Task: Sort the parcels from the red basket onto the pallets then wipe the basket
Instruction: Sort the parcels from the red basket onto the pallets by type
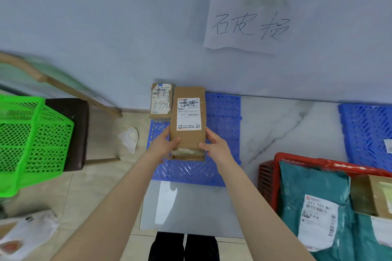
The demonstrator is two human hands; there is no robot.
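Floor's a mix here: pale marble-look tile (275, 125) on the right, beige wood-look boards (101, 133) on the left, all running up to a plain blue-grey wall (106, 17). A paper sign (248, 25) with black handwritten characters is stuck to that wall. Two blue slatted pallets lie flat at the wall's foot, the middle pallet (222, 112) and the right pallet (364, 133), well apart. A small parcel (160, 100) stands at the middle one's far left corner, against the wall.

Both hands hold a long brown parcel (187, 121) over the middle pallet, label up, just beside the small one. The left hand (164, 144) and right hand (214, 144) each clasp a side near its close end, thumbs lying on top. The rest of the fingers go underneath and are hidden. Can't tell if the box touches the pallet or hangs above it.

The red basket (269, 178) sits lower right, cut off by the frame. In it are a teal mailer bag (307, 186) with a white label and a brown box (373, 195), only partly in view. On the left a green basket (27, 140) overlaps a dark padded seat (74, 125) — whether it sits on it, no idea. A crumpled white bag (129, 137) lies on the boards. There's a blurry white bundle (27, 233) bottom left. The label print is too small to read.
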